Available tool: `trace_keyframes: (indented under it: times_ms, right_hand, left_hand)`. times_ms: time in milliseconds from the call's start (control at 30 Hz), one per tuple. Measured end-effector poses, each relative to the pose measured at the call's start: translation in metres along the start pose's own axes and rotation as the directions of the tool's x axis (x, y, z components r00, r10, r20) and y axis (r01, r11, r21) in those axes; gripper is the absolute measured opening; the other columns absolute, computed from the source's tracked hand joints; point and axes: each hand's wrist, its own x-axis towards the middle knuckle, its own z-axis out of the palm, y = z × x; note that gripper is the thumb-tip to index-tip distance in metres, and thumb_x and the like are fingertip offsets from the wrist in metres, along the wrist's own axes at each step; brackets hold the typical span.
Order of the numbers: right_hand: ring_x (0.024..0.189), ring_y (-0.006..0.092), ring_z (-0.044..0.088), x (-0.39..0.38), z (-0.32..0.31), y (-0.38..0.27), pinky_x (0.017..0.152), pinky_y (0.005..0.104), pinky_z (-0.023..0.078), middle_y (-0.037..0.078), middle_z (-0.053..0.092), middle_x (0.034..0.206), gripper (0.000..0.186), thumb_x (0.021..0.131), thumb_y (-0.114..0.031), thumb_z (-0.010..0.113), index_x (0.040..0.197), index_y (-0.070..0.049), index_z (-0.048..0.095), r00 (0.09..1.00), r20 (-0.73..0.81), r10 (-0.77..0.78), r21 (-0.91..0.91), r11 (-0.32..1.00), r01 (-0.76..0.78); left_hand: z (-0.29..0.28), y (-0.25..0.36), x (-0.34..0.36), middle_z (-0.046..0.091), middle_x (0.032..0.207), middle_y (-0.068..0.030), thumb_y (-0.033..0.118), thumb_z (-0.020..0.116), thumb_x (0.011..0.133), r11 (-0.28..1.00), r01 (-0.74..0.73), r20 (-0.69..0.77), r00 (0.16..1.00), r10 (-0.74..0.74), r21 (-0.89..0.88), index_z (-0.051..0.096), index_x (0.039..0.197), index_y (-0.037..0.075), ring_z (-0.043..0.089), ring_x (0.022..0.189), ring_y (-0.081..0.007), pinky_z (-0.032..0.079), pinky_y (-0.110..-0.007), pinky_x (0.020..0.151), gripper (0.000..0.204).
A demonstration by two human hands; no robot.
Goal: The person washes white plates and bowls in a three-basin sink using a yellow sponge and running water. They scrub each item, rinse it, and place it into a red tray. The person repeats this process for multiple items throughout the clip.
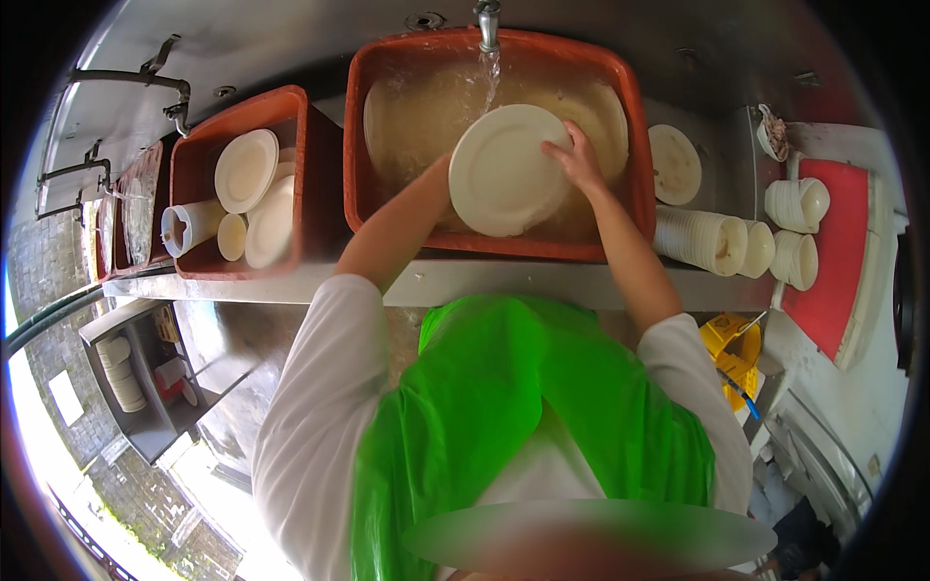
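I hold a round white plate [509, 169] tilted over a large orange-red tub [355, 126] of cloudy water. My right hand [579, 163] grips the plate's right rim, with the thumb on its face and the fingers behind. My left forearm [402, 225] reaches to the plate's left side. The left hand is hidden behind the plate, so its fingers do not show. Water runs from a metal tap [488, 24] into the tub just behind the plate. Pale round plates show dimly under the water at both sides of the tub.
Left stands a smaller orange-red tub [302, 174] with white plates [246, 169] and cups. Right of the large tub lie a soiled plate [675, 165] and stacked white bowls [697, 237]. More bowls [796, 203] sit by a red board [835, 261]. The metal counter edge [523, 276] runs before me.
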Motion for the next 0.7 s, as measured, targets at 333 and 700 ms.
trace_keyframes:
  times_ms: [333, 700]
  right_hand:
    - [0.134, 0.0424, 0.043, 0.024, -0.023, 0.000, 0.109, 0.0478, 0.038, 0.022, 0.058, 0.133, 0.080, 0.066, -0.063, 0.081, 0.124, -0.010, 0.068, 0.962, -0.064, -0.266, -0.816, 0.569, 0.103]
    - [0.093, 0.0310, 0.070, 0.089, -0.060, 0.052, 0.082, 0.0453, 0.054, 0.015, 0.073, 0.091, 0.030, 0.081, -0.024, 0.058, 0.092, -0.002, 0.073, 0.915, 0.210, 0.343, -0.466, 0.859, -0.215]
  left_hand:
    - [-0.049, 0.021, 0.004, 0.074, 0.095, -0.0172, 0.034, 0.075, 0.085, 0.152, 0.173, -0.214, 0.925, 0.313, 0.973, 0.071, 0.111, -0.001, 0.070, 0.087, -0.0238, 0.054, -0.036, 0.083, 0.043]
    - [-0.128, 0.009, -0.184, 0.067, 0.105, -0.0111, 0.027, 0.063, 0.098, 0.574, -0.602, -0.728, -0.017, 0.686, 0.555, 0.058, 0.126, 0.001, 0.063, 0.104, -0.0322, 0.054, -0.044, 0.091, 0.039]
